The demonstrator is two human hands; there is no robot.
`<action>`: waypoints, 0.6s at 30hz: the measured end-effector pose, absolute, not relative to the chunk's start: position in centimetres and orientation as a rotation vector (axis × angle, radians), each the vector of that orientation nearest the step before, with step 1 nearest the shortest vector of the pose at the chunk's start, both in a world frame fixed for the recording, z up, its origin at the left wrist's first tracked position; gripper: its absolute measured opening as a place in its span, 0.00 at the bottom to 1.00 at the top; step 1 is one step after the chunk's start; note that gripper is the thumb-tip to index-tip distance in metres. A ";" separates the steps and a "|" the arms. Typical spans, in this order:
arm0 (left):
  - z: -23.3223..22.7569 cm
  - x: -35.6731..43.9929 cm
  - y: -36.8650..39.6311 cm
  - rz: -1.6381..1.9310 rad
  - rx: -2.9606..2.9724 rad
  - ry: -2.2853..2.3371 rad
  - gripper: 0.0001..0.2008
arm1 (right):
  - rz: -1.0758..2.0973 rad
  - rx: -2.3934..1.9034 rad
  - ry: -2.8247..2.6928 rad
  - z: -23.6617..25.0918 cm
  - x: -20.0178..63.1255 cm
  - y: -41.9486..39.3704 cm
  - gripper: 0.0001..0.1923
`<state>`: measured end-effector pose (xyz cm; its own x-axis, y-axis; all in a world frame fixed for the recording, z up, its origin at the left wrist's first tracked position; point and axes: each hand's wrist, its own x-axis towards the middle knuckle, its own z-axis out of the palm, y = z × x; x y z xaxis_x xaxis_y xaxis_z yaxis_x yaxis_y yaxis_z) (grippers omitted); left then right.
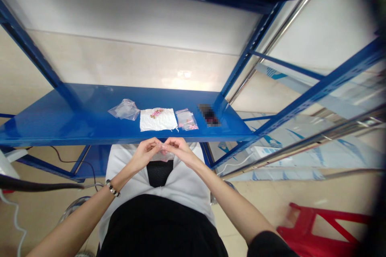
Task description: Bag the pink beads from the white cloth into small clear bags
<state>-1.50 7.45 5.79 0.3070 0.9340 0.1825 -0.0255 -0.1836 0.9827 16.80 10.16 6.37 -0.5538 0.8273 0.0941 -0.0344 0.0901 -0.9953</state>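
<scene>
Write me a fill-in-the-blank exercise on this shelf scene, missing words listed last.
The shelf is painted ____.
Small pink pieces lie on a ____ sheet.
Clear bags lie on both ____ of that sheet.
Of the left hand and right hand, the one with a bracelet is the ____.

Missing words: blue; white; sides; left.

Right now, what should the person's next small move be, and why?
Probably slide both pinches along the upper edge of the clear bag: the left hand and right hand both grip it there, close together; whether it's sealed, I can't tell.
</scene>
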 end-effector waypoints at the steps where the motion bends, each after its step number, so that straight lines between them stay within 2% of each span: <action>1: 5.8 -1.5 7.4 1.096 1.477 0.874 0.14 | 1.543 -0.792 -1.657 6.3 16.7 10.1 0.15; 12: 6.3 -2.2 7.8 1.218 1.402 0.943 0.12 | 1.508 -0.856 -1.517 5.8 16.4 10.4 0.13; 18: 6.1 -2.4 7.9 1.140 1.436 0.902 0.12 | 1.528 -0.847 -1.537 5.5 16.6 10.2 0.13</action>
<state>-2.36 7.94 6.07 0.2636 0.9481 0.1779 -0.0455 -0.1720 0.9840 16.57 10.25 5.50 -0.4624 0.8832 0.0781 -0.0728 0.0500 -0.9961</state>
